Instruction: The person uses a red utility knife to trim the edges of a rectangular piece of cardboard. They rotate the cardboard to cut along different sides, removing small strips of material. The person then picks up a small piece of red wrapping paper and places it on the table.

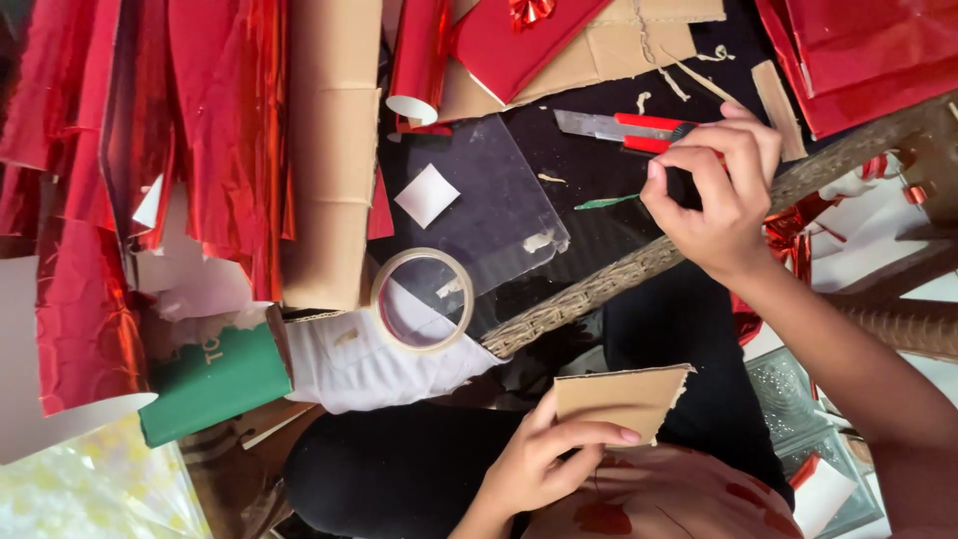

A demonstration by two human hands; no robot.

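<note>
My left hand (544,461) is low in the view, over my lap, and pinches a small brown cardboard piece (624,399) by its lower edge. My right hand (711,195) reaches onto the dark glass tabletop, its fingers closed around the black rear end of a red and silver utility knife (617,128). The blade end points left, away from the hand. A thin green sliver (606,203) lies just left of my right hand.
A roll of clear tape (422,299) sits by the woven table rim (599,284), on a clear plastic sheet (489,200). Red foil sheets (200,130), a folded cardboard strip (334,150), a foil roll (419,60) and a green box (215,384) crowd the left.
</note>
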